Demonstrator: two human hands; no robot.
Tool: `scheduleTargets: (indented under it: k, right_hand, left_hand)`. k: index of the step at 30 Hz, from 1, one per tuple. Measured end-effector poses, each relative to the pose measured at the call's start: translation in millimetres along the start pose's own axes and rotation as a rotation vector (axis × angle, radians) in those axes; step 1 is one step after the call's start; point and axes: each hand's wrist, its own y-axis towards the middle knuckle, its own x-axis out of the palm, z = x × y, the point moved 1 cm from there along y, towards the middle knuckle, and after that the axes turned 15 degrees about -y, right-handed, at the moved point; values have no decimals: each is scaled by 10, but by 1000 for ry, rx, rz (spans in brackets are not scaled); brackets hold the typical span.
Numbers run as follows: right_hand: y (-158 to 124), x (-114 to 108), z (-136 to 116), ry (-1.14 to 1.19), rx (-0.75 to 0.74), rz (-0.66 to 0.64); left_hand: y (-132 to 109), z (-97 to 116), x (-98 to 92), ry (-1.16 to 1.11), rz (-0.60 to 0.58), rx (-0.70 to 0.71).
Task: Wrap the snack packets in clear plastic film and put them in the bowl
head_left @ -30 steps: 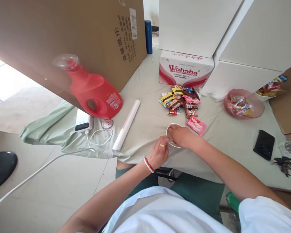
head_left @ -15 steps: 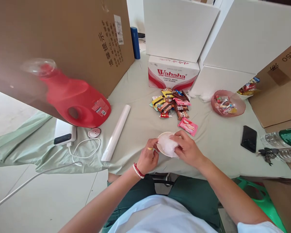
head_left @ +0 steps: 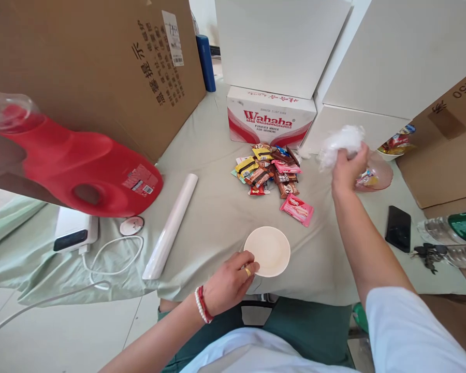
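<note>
A small cream plate (head_left: 267,250) lies bare on the green cloth near the table's front edge. My left hand (head_left: 229,282) pinches its near left rim, fingers curled. My right hand (head_left: 348,167) is raised at the far right, closed on a crumpled wad of clear plastic wrap (head_left: 339,141), above the pink dish (head_left: 380,178). A pile of wrapped snacks (head_left: 267,170) sits beyond the plate, with a pink wafer pack (head_left: 297,209) lying nearest to it.
A red detergent jug (head_left: 81,171), a power bank with white cable (head_left: 75,233) and a roll of film (head_left: 171,226) lie left. A Wahaha carton (head_left: 270,116) and white boxes stand behind. A black phone (head_left: 398,228), keys (head_left: 427,254) and bottles (head_left: 450,228) are on the right.
My right hand pulled the plastic wrap off the plate and lifted it up and away to the far right. The plate now lies uncovered; my left hand stays at its rim.
</note>
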Motion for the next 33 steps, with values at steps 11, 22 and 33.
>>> scheduleTargets:
  k: [11, 22, 33]
  right_hand:
    - [400, 357, 245, -355, 307, -103]
    - [-2406, -947, -778, -72, -527, -409]
    - [-1853, -2107, 822, -638, 452, -330]
  left_hand:
    - [-182, 206, -91, -98, 178, -80]
    - [248, 385, 327, -392, 53, 26]
    - [-709, -876, -478, 485, 271, -210]
